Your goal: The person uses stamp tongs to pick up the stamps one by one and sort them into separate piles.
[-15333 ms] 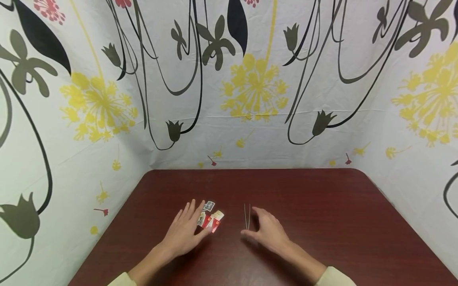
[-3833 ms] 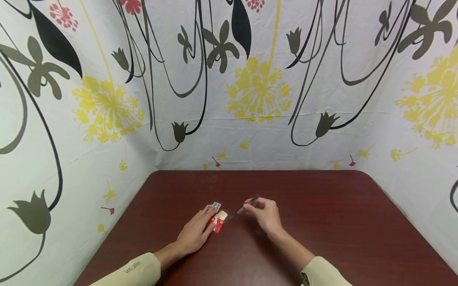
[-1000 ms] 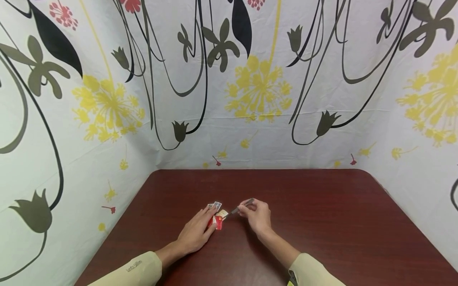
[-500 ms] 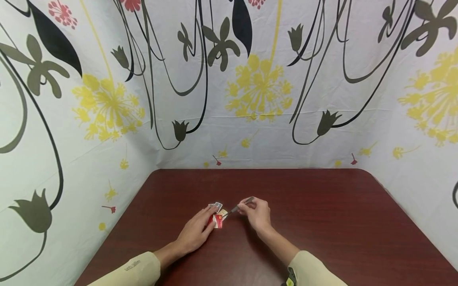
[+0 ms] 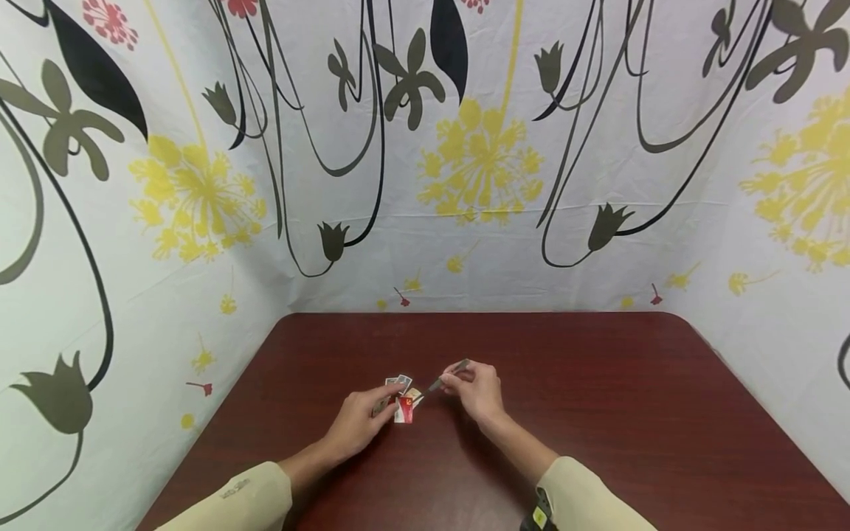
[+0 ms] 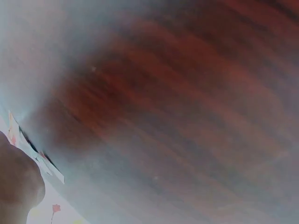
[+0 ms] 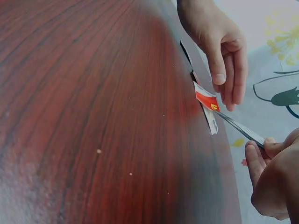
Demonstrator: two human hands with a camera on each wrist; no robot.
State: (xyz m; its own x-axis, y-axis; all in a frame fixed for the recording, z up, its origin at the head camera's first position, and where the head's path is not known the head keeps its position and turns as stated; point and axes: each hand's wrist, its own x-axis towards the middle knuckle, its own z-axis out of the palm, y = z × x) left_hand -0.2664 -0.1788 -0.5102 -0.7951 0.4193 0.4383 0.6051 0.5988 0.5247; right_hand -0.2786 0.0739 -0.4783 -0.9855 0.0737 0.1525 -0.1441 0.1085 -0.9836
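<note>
My right hand [image 5: 479,391] pinches a pair of metal tweezers [image 5: 434,385] between thumb and fingers, points angled down to the left. In the right wrist view, the tweezers' [image 7: 240,128] tips meet one corner of a red-and-white stamp [image 7: 205,98] with a yellow emblem, which slopes up from the pile. Around this red stamp [image 5: 404,413] lie a cream stamp [image 5: 415,394] and grey, white-edged stamps [image 5: 403,380]. My left hand [image 5: 355,424] is over the pile's left side, covering part of it. Its fingers [image 7: 229,79] hang loosely bent, pointing down, with nothing between them.
The dark red-brown wooden table [image 5: 564,413] extends around the hands. A white cloth [image 5: 478,273] with a flower print surrounds its back and sides. A dark wrist device [image 5: 541,512] with a yellow-green patch shows at the right sleeve.
My left hand has lifted from lying flat on the stamps, its fingers now bent. The tweezers have come left to the red stamp, which has turned more upright. Earlier they lay on the table.
</note>
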